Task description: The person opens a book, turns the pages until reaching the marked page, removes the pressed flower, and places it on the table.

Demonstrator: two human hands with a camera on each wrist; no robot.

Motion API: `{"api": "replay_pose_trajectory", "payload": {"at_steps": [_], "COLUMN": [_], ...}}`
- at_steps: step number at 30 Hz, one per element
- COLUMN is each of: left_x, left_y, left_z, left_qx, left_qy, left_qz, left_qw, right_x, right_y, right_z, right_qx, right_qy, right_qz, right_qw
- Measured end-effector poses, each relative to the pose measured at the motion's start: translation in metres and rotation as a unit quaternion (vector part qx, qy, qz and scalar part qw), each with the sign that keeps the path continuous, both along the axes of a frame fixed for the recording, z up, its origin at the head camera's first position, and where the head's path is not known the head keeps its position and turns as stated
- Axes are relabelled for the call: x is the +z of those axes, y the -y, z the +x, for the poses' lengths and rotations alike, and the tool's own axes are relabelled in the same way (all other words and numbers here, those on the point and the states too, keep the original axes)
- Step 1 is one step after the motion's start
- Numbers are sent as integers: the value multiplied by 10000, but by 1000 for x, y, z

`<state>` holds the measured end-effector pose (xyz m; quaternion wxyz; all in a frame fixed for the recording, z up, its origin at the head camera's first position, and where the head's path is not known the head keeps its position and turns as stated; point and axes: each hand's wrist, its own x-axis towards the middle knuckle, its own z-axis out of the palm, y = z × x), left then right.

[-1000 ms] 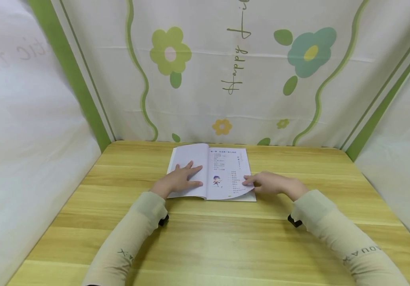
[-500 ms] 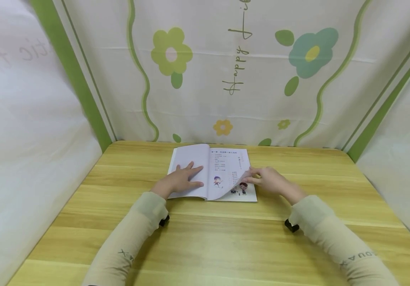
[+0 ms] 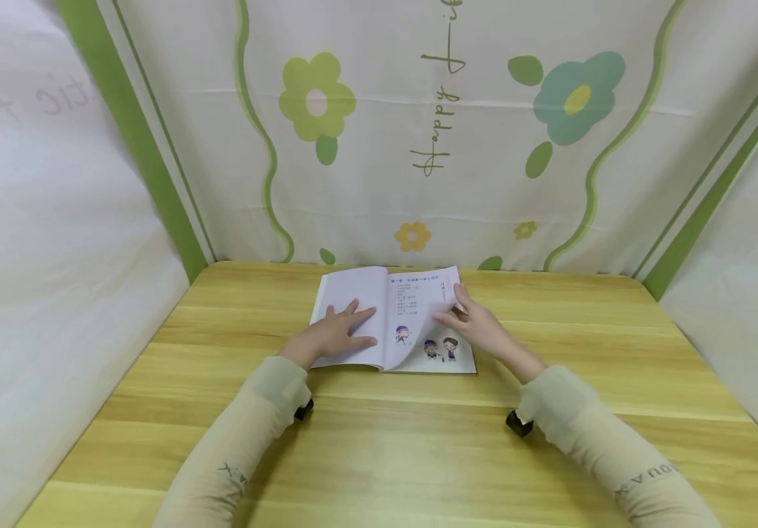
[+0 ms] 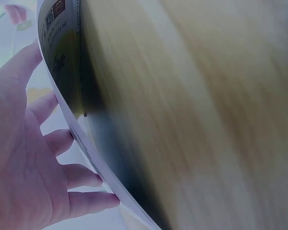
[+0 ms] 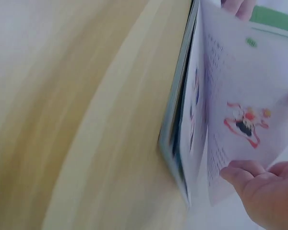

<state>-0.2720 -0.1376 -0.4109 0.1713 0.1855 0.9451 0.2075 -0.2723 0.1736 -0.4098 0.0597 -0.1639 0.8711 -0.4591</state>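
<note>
An open book [image 3: 352, 282] lies near the table's far edge, its right page [image 3: 418, 293] lifted at the outer side and curling over. Beneath that leaf, another page [image 3: 463, 359] shows two cartoon figures. My left hand [image 3: 329, 334] rests on the left page with fingers spread; in the left wrist view its fingertips [image 4: 93, 179] touch the paper. My right hand [image 3: 484, 330] holds the lifted page by its outer edge. The right wrist view shows this leaf's underside [image 5: 249, 96], with small text and a red drawing, and fingers [image 5: 240, 175] against it.
The wooden table [image 3: 379, 447] extends from the book toward the person. A white curtain [image 3: 365, 191] with flowers hangs behind the far edge, and pale fabric walls [image 3: 55, 220] stand at both sides.
My right hand has moved up and left with the page's lower right corner, lifting and curling it. The cartoon figures beneath have come into view. My left hand has stayed in place.
</note>
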Motion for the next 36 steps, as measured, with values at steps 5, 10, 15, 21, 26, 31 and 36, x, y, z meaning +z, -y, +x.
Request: {"api": "replay_pose_trajectory", "payload": {"at_steps": [5,10,15,21,26,31,36], "left_x": [1,3,3,3,1,0,2], "left_y": [1,0,0,1,2,1,2], "left_z": [-1,-1,-2,-3,-3,-5,-6], "left_qx": [-10,-57,-96,-181,-189,-233,-81], "left_qy": [-18,-33,-100,-174,-166,-264,-228], "left_qz": [50,44,-4,-30,19,201,552], "left_qw": [10000,10000,9999,9997,9997,9992,9982], "right_x": [1,0,-1,-1,-5,-10,-12], "right_y": [14,25,35,44,50,55,57], "right_z": [0,1,4,7,11,15,18], "right_qx": [37,276,613,991,1106,1086,993], "right_qy": [202,425,468,158,-143,-268,-266], "right_qz": [-886,-1506,-1413,-391,172,389,740], "right_qw": [9959,9873,9870,9942,9936,9930,9919]}}
